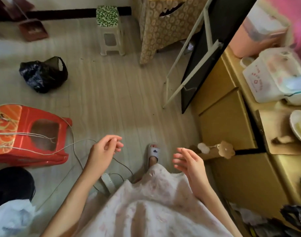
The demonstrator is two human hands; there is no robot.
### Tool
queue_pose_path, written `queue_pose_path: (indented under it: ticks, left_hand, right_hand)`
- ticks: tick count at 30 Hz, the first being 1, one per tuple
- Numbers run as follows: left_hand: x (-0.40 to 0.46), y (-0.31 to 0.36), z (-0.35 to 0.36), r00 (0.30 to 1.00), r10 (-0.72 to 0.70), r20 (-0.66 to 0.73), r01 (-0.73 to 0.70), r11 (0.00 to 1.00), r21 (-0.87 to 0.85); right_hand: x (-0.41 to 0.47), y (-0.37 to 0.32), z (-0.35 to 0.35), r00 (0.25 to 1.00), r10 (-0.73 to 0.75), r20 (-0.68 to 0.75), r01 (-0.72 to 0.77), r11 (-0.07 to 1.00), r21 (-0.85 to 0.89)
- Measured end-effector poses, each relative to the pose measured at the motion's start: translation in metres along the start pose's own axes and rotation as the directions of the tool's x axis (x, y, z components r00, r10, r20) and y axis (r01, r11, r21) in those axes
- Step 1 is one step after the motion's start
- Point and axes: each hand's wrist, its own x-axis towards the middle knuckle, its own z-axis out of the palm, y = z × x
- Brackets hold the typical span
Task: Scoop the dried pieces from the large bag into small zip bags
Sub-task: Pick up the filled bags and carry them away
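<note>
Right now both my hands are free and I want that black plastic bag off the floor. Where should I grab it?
Probably by the handle loop that stands up at the far right of the black plastic bag. Come from above with the left hand, the nearer one, and hook your fingers through the loop. The rest is a crumpled, slumped heap with no firm edge to pinch.

Floor [122, 93]: stools [110, 31], black bag [41, 76].

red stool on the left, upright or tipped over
Tipped over. The red stool lies on its side on the floor, its patterned seat top facing left and its legs pointing right.
</note>
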Motion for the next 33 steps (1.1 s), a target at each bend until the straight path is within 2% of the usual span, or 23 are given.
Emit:
queue_pose_path:
  ticks: [7, 18, 24, 28, 33]
  left_hand:
    - [0.111, 0.026, 0.023, 0.986, -0.100, -0.131, 0.087, 0.991, -0.103]
    - [0.281, 0.084, 0.026, 0.943, -0.212, -0.258, 0.178, 0.972, -0.151]
    - [0.378, 0.105, 0.015, 0.929, -0.272, -0.253, 0.238, 0.958, -0.157]
    - [0.474, 0.123, 0.002, 0.946, -0.261, -0.194, 0.242, 0.963, -0.116]
    - [0.609, 0.180, -0.019, 0.984, -0.147, -0.104, 0.144, 0.989, -0.029]
  right_hand:
    - [0.123, -0.095, 0.038, 0.998, 0.008, 0.055, -0.005, 0.999, -0.042]
    - [0.280, -0.252, 0.095, 0.994, 0.011, 0.109, 0.006, 0.988, -0.156]
    - [0.358, -0.311, 0.148, 0.993, 0.083, 0.088, -0.066, 0.982, -0.178]
    - [0.413, -0.356, 0.192, 0.996, 0.060, 0.067, -0.049, 0.987, -0.153]
    - [0.475, -0.428, 0.249, 0.998, 0.050, 0.041, -0.048, 0.997, -0.056]
